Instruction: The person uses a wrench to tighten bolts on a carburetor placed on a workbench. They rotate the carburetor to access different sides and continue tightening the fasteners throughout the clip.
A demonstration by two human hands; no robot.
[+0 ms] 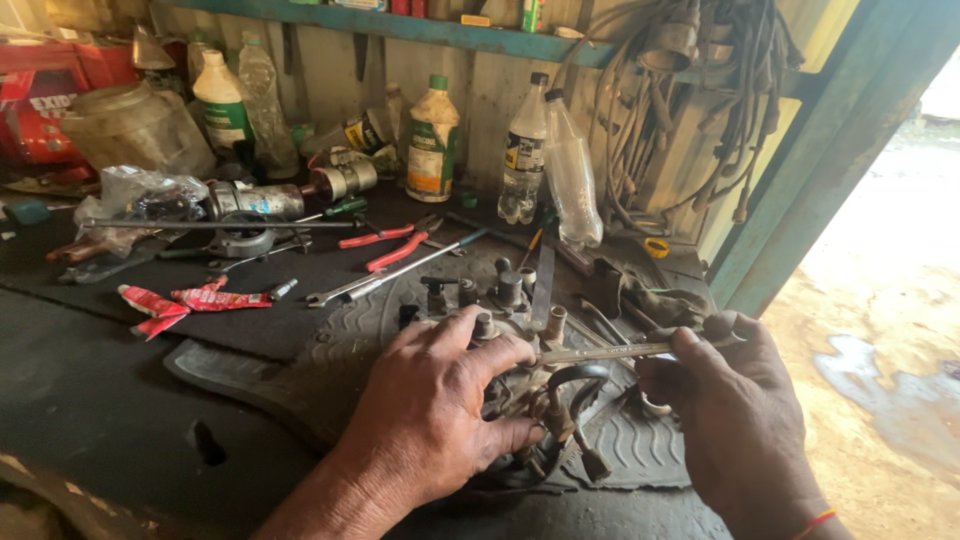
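Note:
My left hand lies palm down on a greasy metal engine part with bolts, ports and black hoses, gripping it from above on a ribbed rubber mat. My right hand grips a thin metal tool, like a screwdriver or slim wrench, held level with its tip pointing left at the top of the part, near my left fingers. The part's underside is hidden by my left hand.
Red-handled pliers, a spanner, a long rod and crumpled red wrappers lie on the dark bench. Plastic bottles stand along the back wall. Cables hang at top right. A doorway opens at right.

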